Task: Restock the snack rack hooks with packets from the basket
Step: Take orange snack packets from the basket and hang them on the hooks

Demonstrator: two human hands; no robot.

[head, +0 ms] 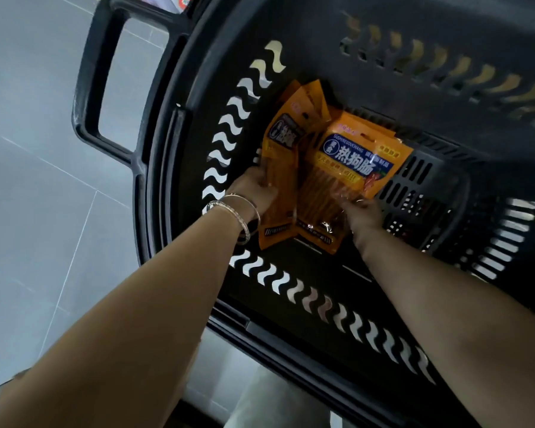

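Both my arms reach down into a black plastic basket on the floor. My left hand, with bracelets on the wrist, grips the lower part of a bunch of orange snack packets that stand on edge against the basket's left wall. My right hand holds the bottom corner of another orange packet with a blue label and white characters, facing me. More orange packets are stacked behind and between these two. The snack rack is not in view.
The basket has slotted walls and a black handle folded out to the left. Grey floor tiles lie to the left. A bit of coloured packaging shows at the top edge.
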